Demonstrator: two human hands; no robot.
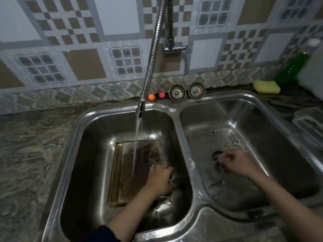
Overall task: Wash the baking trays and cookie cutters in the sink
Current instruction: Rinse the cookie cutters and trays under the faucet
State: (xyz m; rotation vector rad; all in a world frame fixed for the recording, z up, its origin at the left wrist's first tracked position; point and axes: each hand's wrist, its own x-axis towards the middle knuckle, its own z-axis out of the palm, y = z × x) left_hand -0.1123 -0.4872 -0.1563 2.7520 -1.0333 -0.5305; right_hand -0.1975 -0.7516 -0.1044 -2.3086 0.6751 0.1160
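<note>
Over on the left, the speckled stone bench point(29, 145) runs alongside the double stainless steel sink point(176, 109). In the left basin lies a flat, rectangular, brown-stained metal baking tray point(127, 165), and water pours onto it from the coiled chrome flexible tap hose point(152, 55). The left hand point(161, 180) sits on the tray's near right corner, fingers curled over the edge, but motion blur means I cannot tell whether that grip is truly clamped on the tray or just rubbing it. To do this rinse well, I'd say tilt the tray so the stream sweeps the baked-on brown patches and runs off, and work the corners where grease collects.

Moving right, the right hand point(236, 163) hovers over the drain point(217, 159) of the right basin, fingertips pinched together, perhaps on something small and pale; too smeared to name, so its grip stays uncertain. A rounded shape low in that basin could be a cookie cutter, though that is a guess. Far right, a yellow sponge point(266, 86) rests on the bench; it would help with scrubbing.
</note>
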